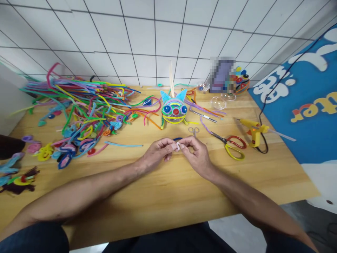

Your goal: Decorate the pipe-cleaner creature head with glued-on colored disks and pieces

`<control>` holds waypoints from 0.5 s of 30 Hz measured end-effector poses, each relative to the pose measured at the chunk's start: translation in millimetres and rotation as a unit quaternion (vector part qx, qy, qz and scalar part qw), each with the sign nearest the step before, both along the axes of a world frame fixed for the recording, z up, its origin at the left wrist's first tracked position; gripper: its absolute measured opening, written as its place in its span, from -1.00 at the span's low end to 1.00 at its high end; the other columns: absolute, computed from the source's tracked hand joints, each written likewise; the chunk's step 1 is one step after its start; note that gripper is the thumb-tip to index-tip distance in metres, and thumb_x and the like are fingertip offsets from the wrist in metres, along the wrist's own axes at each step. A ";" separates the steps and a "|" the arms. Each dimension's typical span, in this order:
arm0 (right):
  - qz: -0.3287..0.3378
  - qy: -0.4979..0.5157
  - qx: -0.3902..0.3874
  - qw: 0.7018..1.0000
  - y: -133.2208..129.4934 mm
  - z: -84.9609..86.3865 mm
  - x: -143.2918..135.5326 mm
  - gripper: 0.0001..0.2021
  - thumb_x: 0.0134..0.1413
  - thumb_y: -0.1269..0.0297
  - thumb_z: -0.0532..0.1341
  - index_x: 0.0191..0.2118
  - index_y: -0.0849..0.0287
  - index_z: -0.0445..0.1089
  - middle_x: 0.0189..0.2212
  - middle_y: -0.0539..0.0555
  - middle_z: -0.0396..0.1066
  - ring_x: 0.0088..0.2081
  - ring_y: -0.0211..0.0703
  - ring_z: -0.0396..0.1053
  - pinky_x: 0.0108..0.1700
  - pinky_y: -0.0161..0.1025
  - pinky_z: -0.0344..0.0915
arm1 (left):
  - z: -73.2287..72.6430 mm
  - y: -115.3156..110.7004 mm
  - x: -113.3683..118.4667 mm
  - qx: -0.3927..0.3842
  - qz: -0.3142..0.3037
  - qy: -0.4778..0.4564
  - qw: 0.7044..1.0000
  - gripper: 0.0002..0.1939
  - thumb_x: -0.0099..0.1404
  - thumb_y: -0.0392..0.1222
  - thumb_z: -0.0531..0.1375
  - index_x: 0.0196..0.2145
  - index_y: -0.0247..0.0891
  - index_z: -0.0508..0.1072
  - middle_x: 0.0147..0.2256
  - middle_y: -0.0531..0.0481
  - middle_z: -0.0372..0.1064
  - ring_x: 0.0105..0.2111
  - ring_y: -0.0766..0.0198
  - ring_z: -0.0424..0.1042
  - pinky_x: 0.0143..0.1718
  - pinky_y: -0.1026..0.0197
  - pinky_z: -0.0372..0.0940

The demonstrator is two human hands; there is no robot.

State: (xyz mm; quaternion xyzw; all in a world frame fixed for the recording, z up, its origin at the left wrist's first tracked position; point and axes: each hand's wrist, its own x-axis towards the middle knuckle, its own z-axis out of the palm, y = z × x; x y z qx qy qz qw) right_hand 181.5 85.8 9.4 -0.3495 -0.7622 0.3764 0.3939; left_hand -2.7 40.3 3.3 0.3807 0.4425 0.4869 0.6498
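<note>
Between the fingertips of both hands is a short white pipe cleaner (178,146), bent into a small curl. My left hand (162,149) pinches it from one side, my right hand (195,153) from the other. Just behind the fingers, a dark blue pipe cleaner piece (178,139) lies partly hidden. Farther back stands a round pipe cleaner animal figure (174,110) with blue pointed ears, blue eyes, a red nose and a clear body. Small silver scissors (194,130) lie right behind my right hand.
A large heap of coloured pipe cleaners (86,105) covers the back left. To the right lie big scissors (228,141) with red and yellow handles, and a yellow glue gun (254,130) with its cord. Clear plastic balls (218,103) and a tablet-like screen (222,75) stand at the back.
</note>
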 end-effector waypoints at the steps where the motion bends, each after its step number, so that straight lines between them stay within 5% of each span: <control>1: 0.009 0.002 0.005 1.000 -0.6 0.1 0.4 -0.93 0.31 0.31 0.22 -0.19 0.09 0.48 -0.32 0.02 0.56 -0.30 -0.21 0.49 -0.22 -0.23 0.42 | -0.7 0.0 -0.1 0.004 -0.001 0.006 1.000 -0.56 0.20 0.18 0.42 -0.32 -0.29 0.54 -0.50 0.11 0.35 -0.58 0.45 0.21 -0.50 0.31 0.11; 15: -0.007 0.049 -0.061 0.997 -9.0 -4.5 -3.0 -0.89 0.25 0.21 0.32 -0.19 0.11 0.44 -0.34 0.03 0.56 -0.33 -0.23 0.49 -0.22 -0.24 0.47 | -1.5 -5.2 0.3 0.015 0.005 0.035 0.999 -0.61 0.21 0.14 0.41 -0.29 -0.28 0.58 -0.50 0.09 0.37 -0.55 0.41 0.23 -0.48 0.29 0.15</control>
